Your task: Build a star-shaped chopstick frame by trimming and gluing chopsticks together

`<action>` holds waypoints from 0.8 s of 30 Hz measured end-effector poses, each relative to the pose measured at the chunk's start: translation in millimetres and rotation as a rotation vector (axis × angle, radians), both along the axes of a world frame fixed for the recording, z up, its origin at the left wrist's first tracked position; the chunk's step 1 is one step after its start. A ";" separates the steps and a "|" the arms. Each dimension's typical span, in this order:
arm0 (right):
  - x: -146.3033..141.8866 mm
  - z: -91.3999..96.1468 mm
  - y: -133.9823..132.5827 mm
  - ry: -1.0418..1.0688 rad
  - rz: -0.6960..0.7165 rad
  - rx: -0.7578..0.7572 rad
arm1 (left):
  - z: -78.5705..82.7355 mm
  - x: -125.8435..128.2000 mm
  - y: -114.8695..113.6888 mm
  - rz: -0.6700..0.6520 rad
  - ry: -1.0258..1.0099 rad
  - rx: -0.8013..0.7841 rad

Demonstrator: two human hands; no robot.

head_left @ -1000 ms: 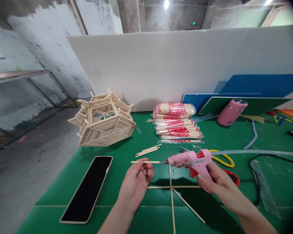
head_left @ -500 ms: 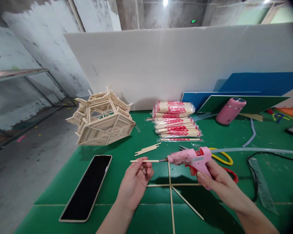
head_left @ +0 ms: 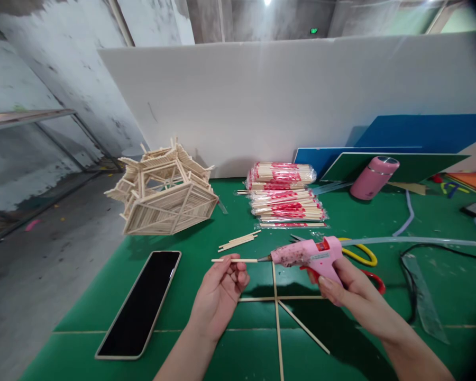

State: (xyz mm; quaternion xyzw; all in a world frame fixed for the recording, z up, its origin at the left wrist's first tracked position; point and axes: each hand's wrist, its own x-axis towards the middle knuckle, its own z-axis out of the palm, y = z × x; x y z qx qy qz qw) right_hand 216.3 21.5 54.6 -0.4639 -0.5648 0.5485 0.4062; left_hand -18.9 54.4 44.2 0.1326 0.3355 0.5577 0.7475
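Note:
Between the thumb and fingers of my left hand (head_left: 220, 288) a short wooden stick (head_left: 246, 260) lies level, its right end at the nozzle of a pink glue gun (head_left: 301, 254). My right hand (head_left: 359, 291) is wrapped round the gun's handle, near the red trigger. A clear glue stick (head_left: 404, 241) juts from the back of the gun. Below, on the green table, thin sticks form a cross (head_left: 276, 323), and a slanting stick (head_left: 304, 327) runs from its centre to the lower right. Several short sticks (head_left: 238, 242) lie just beyond my left hand.
A phone (head_left: 140, 304) lies at left. Behind stand a stick-built model (head_left: 170, 196) and packs of wrapped chopsticks (head_left: 287, 196). Scissors (head_left: 367, 256) with yellow and red handles lie partly behind the gun. A pink bottle (head_left: 375, 178) and a black cord (head_left: 410, 296) are at right.
Both hands hold nearly the same pose, with the stick's end still at the nozzle. The whole view has shifted very slightly.

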 end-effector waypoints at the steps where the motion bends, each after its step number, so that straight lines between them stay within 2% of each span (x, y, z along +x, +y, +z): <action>1: -0.2 0.2 -0.1 0.001 0.001 -0.001 | 0.1 0.1 -0.2 -0.001 -0.001 0.000; 24: 0.6 0.4 0.1 -0.016 -0.007 -0.010 | 2.5 1.2 -0.4 -0.001 0.022 -0.021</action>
